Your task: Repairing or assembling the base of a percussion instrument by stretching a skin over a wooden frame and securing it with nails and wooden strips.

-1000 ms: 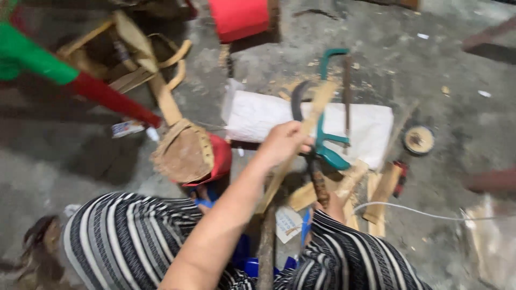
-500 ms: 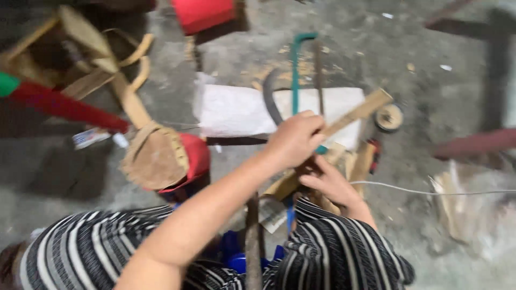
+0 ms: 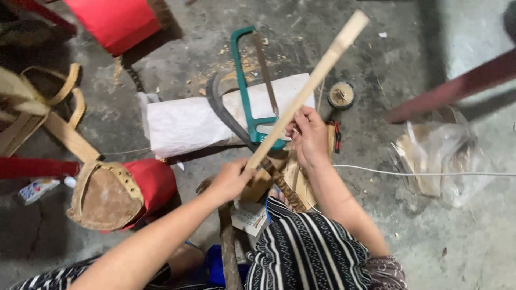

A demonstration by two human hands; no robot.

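Note:
A long pale wooden strip (image 3: 312, 86) slants from lower left to upper right across the middle. My left hand (image 3: 232, 180) grips its lower end. My right hand (image 3: 309, 137) holds it higher up, fingers wrapped around the strip. Under the strip lie a green-framed hacksaw (image 3: 243, 80) and a dark curved blade (image 3: 223, 115) on a white sack (image 3: 185, 121). Short wooden offcuts (image 3: 294, 174) sit beneath my right hand. My striped trouser legs (image 3: 306, 252) fill the bottom of the view.
A red stool with a brown padded seat (image 3: 115, 190) stands at left beside bent wooden strips (image 3: 59, 107). A red container (image 3: 110, 21) is at the top. A small round tin (image 3: 341, 94), a clear plastic bag (image 3: 443, 158) and a white cord (image 3: 430, 173) lie at right.
The view has shifted and closed in. My right hand has come up onto the wooden strip, so both hands now hold it, and the strip points further up to the right.

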